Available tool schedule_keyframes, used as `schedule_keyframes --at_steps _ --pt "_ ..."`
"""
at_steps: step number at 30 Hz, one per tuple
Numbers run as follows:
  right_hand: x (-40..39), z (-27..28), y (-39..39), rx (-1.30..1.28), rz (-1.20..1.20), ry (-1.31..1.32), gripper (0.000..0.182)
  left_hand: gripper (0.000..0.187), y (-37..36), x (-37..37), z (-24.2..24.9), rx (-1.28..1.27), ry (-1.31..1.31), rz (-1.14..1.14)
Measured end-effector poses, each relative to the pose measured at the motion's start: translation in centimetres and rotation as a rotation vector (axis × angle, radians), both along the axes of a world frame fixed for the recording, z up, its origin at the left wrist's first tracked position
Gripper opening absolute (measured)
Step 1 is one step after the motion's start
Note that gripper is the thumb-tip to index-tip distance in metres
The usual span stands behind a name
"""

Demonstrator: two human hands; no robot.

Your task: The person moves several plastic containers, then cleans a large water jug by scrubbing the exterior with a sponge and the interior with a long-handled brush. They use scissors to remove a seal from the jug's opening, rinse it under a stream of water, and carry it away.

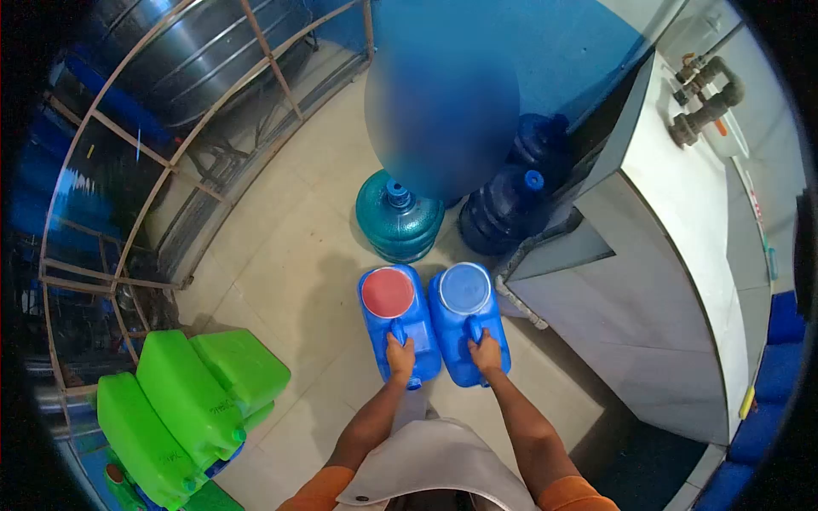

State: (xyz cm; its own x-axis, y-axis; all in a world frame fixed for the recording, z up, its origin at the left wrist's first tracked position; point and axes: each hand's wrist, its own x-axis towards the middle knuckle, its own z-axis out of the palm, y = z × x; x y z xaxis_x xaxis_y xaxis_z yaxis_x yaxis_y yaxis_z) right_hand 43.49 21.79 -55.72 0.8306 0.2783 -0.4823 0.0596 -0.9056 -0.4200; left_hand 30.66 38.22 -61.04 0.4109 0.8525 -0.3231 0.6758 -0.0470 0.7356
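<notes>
My left hand (400,356) is wrapped round the top handle of a blue jerrycan with a red lid (388,292). Beside it, my right hand (486,352) grips the handle of a second blue jerrycan with a blue lid (465,288). The two containers are upright and side by side in front of me, over the tiled floor. Just beyond them stands a teal water jug (399,223) with a blue cap. A dark blue water jug (503,209) is to its right.
Several green jerrycans (192,396) are at the left. A metal-framed glass partition (175,162) curves along that side. On the right is a white counter (673,221) with pipe fittings (707,106). Another dark blue jug (541,140) stands farther back. A blurred patch covers part of the background.
</notes>
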Motion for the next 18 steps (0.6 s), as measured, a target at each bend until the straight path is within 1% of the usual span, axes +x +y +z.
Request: schedule_keyframes --at_steps 1,2,3,5,6,7,8,9,10,11,12,13,14,15,16,17,18 --pt "0.5 -1.2 0.4 -0.004 -0.001 0.012 0.048 0.055 0.5 0.3 0.4 -0.036 -0.023 -0.018" --pt "1.2 -2.4 1.2 0.047 -0.014 0.034 0.051 0.06 1.1 0.7 1.0 -0.07 -0.048 -0.034" --pt "2.0 -3.1 1.9 0.098 -0.027 0.053 0.054 0.06 1.5 0.7 0.2 -0.071 -0.039 -0.034" --pt "3.7 -1.8 3.5 0.108 -0.044 0.099 0.053 0.067 2.7 1.2 -2.2 -0.056 0.016 -0.079" --pt "4.6 -1.2 3.8 0.104 0.028 0.083 0.051 0.067 3.4 1.1 -2.3 -0.056 0.016 -0.083" --pt "5.6 0.2 4.4 0.097 0.099 0.063 0.051 0.063 4.1 1.0 -2.1 -0.093 0.235 -0.293" --pt "6.4 1.9 4.6 0.174 0.178 -0.152 0.049 0.06 5.1 1.0 -1.8 -0.127 0.453 -0.506" --pt "7.1 5.7 5.2 0.248 0.257 -0.367 0.047 0.054 7.4 1.7 -0.3 -0.126 0.521 -0.752" --pt "8.4 11.0 5.8 0.335 0.321 -0.455 0.044 0.049 10.1 3.5 2.3 -0.121 0.585 -0.993" --pt "9.5 17.6 6.4 0.424 0.386 -0.539 0.042 0.043 11.8 6.0 5.6 -0.059 0.59 -0.899" --pt "10.4 24.3 6.7 0.461 0.426 -0.562 0.039 0.038 13.6 8.7 8.8 0.0 0.595 -0.805" --pt "11.2 30.5 6.7 0.496 0.463 -0.583 0.036 0.032 15.6 11.2 11.1 0.136 0.431 -0.859" --pt "12.0 35.4 6.7 0.5 0.493 -0.625 0.035 0.038 16.6 14.1 13.9 0.225 0.32 -0.723" --pt "13.0 39.4 6.8 0.501 0.523 -0.669 0.034 0.045 17.9 16.7 14.1 0.363 0.222 -0.696" --pt "14.3 42.8 7.1 0.446 0.527 -0.712 0.031 0.054 18.9 18.9 13.9 0.5 0.118 -0.667" --pt "15.7 44.9 7.5 0.388 0.529 -0.76 0.029 0.054 19.7 20.6 13.9 0.5 0.104 -0.682" --pt "17.5 45.7 7.8 0.372 0.517 -0.771 0.029 0.059 20.4 22.2 13.8 0.514 0.089 -0.657"
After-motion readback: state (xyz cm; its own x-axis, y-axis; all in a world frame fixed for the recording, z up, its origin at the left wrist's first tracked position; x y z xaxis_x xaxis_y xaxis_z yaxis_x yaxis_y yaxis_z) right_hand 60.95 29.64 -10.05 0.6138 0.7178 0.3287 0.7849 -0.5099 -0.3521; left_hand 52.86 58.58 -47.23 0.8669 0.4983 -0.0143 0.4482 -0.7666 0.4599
